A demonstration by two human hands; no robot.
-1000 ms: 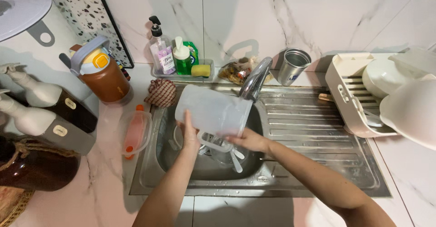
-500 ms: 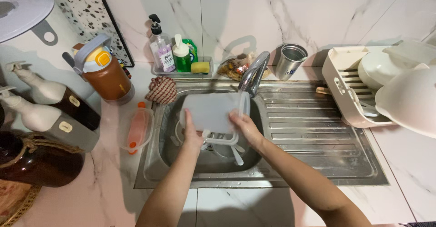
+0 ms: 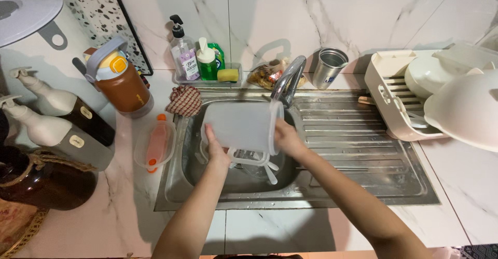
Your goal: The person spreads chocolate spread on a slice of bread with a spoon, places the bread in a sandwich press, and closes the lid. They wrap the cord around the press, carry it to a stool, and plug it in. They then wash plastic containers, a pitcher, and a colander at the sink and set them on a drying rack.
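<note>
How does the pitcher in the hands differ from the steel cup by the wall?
The translucent plastic pitcher lies on its side over the sink basin, held by the left hand and right hand; the steel cup stands upright on the counter, untouched. The pitcher is cloudy white with a handle; the cup is shiny metal with none. The pitcher looks clearly bigger. Both are open-topped vessels.

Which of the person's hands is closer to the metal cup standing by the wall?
The right hand. It grips the right end of the translucent jug over the sink, below and left of the metal cup. The left hand holds the jug's other end, farther left.
</note>
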